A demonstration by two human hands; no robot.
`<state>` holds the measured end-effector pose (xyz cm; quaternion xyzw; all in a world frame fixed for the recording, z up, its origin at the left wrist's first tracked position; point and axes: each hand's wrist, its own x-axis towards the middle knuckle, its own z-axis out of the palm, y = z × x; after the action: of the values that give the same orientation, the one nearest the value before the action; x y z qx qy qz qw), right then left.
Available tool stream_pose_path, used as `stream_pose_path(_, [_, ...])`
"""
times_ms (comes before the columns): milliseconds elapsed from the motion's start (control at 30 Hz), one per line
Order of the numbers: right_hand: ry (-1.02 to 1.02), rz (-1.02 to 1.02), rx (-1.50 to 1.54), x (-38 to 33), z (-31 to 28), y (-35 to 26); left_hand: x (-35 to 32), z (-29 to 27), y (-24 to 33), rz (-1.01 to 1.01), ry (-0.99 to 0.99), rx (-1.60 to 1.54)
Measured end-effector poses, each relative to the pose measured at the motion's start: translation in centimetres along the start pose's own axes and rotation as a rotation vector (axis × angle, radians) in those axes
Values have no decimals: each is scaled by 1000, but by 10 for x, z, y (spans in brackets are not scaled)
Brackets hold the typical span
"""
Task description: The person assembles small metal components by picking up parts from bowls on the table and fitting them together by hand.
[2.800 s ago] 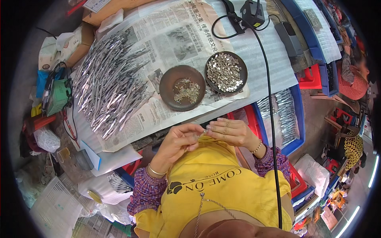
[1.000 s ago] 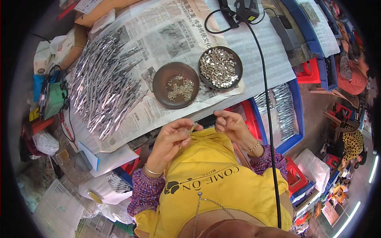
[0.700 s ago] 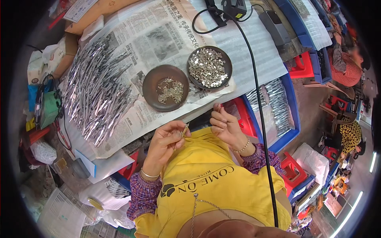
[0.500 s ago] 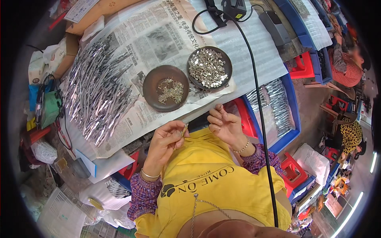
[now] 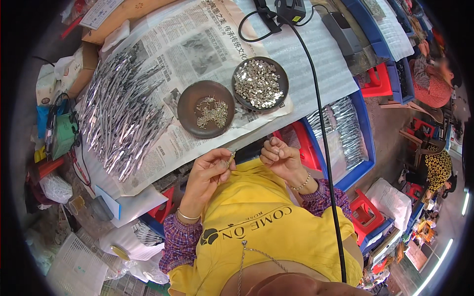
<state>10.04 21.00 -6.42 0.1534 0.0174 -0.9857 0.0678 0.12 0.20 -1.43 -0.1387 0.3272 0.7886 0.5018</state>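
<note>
My left hand (image 5: 210, 170) is in front of the table edge, with thumb and fingers pinched on a small gold-coloured metal piece (image 5: 231, 157). Apart from it, to the right, my right hand (image 5: 282, 159) has its fingers curled in; what they hold, if anything, is too small to make out. Beyond both hands, a brown round dish (image 5: 185, 111) contains small gold-coloured pins (image 5: 213, 114). A second dark dish (image 5: 285, 79) beside it is heaped with small shiny silver discs (image 5: 259, 84). Both dishes rest on newspaper (image 5: 163, 143).
Many thin silvery strips (image 5: 121, 111) lie piled on the left of the newspaper. A black cable (image 5: 316, 93) runs down past my right arm. On the right are a blue bin (image 5: 368, 133) with more strips and a red stool (image 5: 364, 212). Other people sit farther right.
My right hand has come down slightly and its fingers are curled in more. My left hand keeps its pinch in nearly the same place. The dishes have not moved.
</note>
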Motion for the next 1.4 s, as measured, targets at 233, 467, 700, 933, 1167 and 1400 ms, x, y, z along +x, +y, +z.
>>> stream_pose_path(233, [21, 8, 47, 3, 5, -1, 0, 4, -1, -22, 26, -4])
stream_pose_path(467, [93, -15, 69, 4, 9, 0, 0, 2, -2, -20, 25, 1])
stream_pose_path(700, [94, -34, 73, 3, 9, -1, 0, 2, -5, -11, 41, 29])
stream_pose_path(933, [89, -14, -53, 2, 12, 4, 1, 2, -6, 30, 61, 114])
stream_pose_path(1167, [182, -42, -710, 2, 26, 13, -2, 12, -6, 149, 194, 482])
stream_pose_path(1400, [38, -365, -1318, 13, 33, 20, -4, 6, -9, 215, 172, 528])
